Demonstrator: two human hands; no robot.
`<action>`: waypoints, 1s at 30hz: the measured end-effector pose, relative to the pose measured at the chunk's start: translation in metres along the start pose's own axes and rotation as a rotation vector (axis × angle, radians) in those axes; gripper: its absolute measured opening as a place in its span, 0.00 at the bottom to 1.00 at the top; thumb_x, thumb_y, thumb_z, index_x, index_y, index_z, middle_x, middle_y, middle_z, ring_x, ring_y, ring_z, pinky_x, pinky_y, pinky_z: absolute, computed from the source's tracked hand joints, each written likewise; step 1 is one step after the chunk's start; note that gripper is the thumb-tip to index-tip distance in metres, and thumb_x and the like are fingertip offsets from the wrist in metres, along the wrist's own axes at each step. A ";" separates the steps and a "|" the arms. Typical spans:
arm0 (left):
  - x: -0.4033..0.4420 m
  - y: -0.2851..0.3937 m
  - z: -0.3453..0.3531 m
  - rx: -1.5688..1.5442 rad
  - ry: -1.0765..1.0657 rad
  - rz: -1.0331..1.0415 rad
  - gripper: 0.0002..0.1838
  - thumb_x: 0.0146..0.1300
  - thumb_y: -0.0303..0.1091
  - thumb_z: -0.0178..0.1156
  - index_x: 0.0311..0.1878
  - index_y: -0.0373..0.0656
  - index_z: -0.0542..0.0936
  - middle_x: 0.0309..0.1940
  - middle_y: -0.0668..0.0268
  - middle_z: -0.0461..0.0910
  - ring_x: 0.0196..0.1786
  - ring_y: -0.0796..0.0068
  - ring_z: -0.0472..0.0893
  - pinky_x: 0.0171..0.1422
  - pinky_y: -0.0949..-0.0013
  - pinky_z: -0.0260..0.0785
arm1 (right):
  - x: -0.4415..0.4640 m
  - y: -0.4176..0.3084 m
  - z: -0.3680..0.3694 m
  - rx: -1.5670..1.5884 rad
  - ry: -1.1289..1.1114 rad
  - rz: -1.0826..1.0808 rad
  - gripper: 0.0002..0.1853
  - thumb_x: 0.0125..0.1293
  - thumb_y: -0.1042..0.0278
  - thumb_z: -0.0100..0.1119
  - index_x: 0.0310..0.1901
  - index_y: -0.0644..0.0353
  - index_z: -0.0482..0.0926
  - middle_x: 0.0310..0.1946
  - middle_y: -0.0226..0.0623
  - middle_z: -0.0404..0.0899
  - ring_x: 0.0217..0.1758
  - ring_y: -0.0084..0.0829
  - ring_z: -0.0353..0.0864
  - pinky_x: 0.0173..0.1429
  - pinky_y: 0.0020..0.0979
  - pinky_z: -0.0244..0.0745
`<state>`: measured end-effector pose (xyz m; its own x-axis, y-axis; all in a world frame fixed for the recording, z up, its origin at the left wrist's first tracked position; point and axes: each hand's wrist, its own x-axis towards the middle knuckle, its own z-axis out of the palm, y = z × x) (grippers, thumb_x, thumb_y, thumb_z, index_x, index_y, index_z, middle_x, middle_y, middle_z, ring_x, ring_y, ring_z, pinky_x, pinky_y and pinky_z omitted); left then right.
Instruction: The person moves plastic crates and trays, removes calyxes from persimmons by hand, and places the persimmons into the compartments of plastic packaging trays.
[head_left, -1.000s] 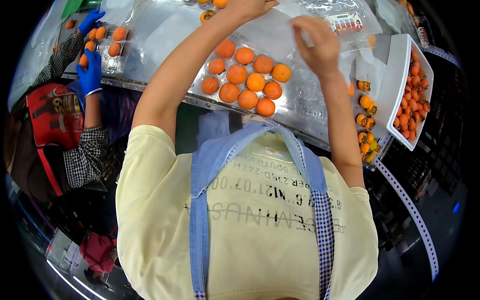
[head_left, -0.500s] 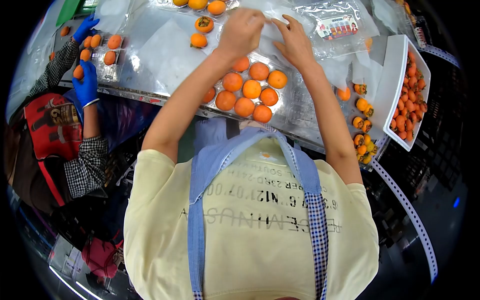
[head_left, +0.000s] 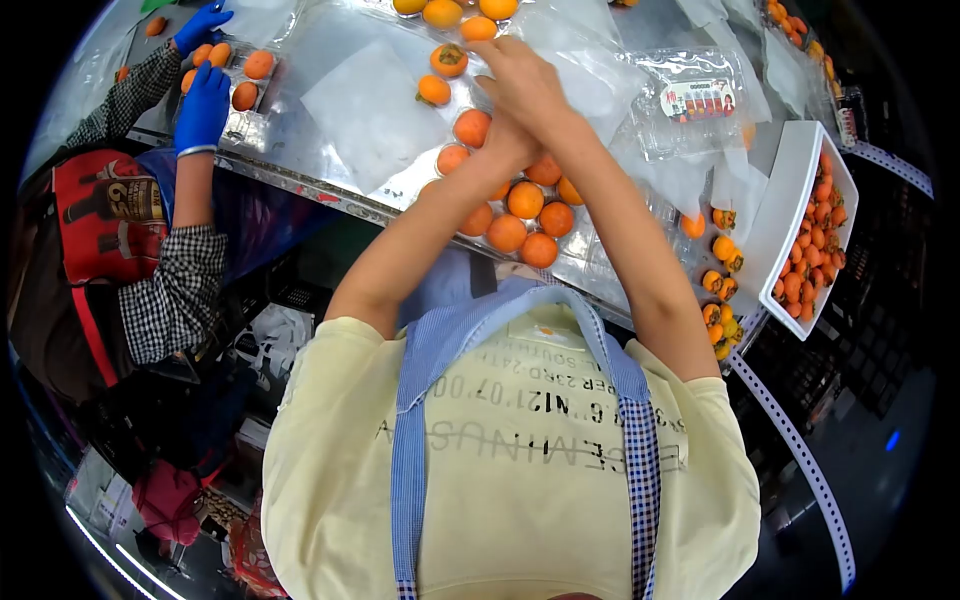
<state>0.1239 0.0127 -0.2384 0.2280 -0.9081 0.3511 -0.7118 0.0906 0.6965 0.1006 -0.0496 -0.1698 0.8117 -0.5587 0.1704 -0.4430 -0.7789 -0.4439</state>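
Note:
My right hand (head_left: 522, 82) reaches across to the left over the work table, its fingers apart, with fingertips close below an orange persimmon (head_left: 478, 28). I cannot tell whether they touch it. Crossing beneath, my left hand (head_left: 512, 142) is mostly covered by the right wrist, so its fingers are hidden. Under both forearms lies a clear plastic tray holding several round persimmons (head_left: 525, 200). Just left of my right hand are two persimmons with calyxes, an upper persimmon (head_left: 449, 60) and a lower persimmon (head_left: 433, 90).
White film (head_left: 375, 110) lies at left on the metal table. A labelled clear clamshell (head_left: 690, 105) is at right. Smaller persimmons (head_left: 722, 285) line the right edge beside a white crate (head_left: 785, 190) of persimmons. At left, a co-worker's blue-gloved hand (head_left: 203, 110) is by another tray.
My right hand has swung left across my left hand, which has come lower towards the tray. The whole view has shifted slightly. The co-worker's lower gloved hand has moved up to their tray.

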 end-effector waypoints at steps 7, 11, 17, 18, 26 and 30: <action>-0.007 -0.013 0.006 0.165 -0.066 0.058 0.20 0.58 0.43 0.56 0.52 0.45 0.74 0.57 0.54 0.70 0.59 0.53 0.68 0.64 0.54 0.58 | 0.038 -0.002 0.052 -0.265 -0.166 -0.137 0.19 0.55 0.70 0.55 0.51 0.46 0.75 0.49 0.35 0.72 0.46 0.37 0.78 0.42 0.36 0.75; -0.007 -0.012 0.007 0.205 -0.004 0.067 0.19 0.57 0.43 0.57 0.50 0.45 0.76 0.57 0.55 0.70 0.59 0.55 0.68 0.64 0.54 0.58 | 0.031 -0.005 0.031 -0.079 -0.041 -0.074 0.19 0.53 0.65 0.61 0.50 0.46 0.76 0.46 0.34 0.72 0.42 0.35 0.80 0.39 0.34 0.76; 0.007 -0.003 -0.020 0.143 -0.245 -0.012 0.20 0.56 0.37 0.60 0.52 0.46 0.76 0.60 0.56 0.68 0.63 0.57 0.66 0.68 0.54 0.54 | -0.033 0.028 -0.031 0.065 0.252 0.277 0.24 0.49 0.61 0.66 0.51 0.45 0.75 0.46 0.36 0.72 0.40 0.37 0.80 0.40 0.38 0.76; 0.005 -0.006 -0.022 0.126 -0.231 0.014 0.19 0.56 0.37 0.60 0.52 0.45 0.77 0.60 0.57 0.69 0.63 0.57 0.66 0.68 0.54 0.54 | -0.046 0.038 -0.031 0.019 0.266 0.353 0.25 0.49 0.61 0.66 0.52 0.44 0.75 0.46 0.37 0.72 0.39 0.39 0.80 0.40 0.39 0.77; 0.012 -0.012 -0.037 -0.197 -0.210 -0.094 0.13 0.57 0.29 0.59 0.46 0.44 0.80 0.54 0.60 0.76 0.59 0.60 0.73 0.62 0.65 0.64 | -0.090 0.057 -0.029 0.004 0.156 0.408 0.24 0.53 0.62 0.65 0.54 0.48 0.73 0.51 0.40 0.70 0.45 0.44 0.78 0.44 0.41 0.76; 0.017 -0.008 -0.041 -0.186 -0.163 -0.095 0.12 0.56 0.27 0.59 0.45 0.44 0.81 0.50 0.62 0.78 0.56 0.62 0.75 0.61 0.66 0.65 | -0.115 0.053 -0.058 0.079 0.202 0.451 0.21 0.54 0.63 0.64 0.51 0.51 0.75 0.47 0.36 0.74 0.45 0.39 0.79 0.45 0.36 0.75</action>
<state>0.1610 0.0131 -0.2122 0.1672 -0.9685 0.1843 -0.5546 0.0621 0.8298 -0.0379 -0.0433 -0.1620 0.4523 -0.8851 0.1097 -0.6965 -0.4274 -0.5764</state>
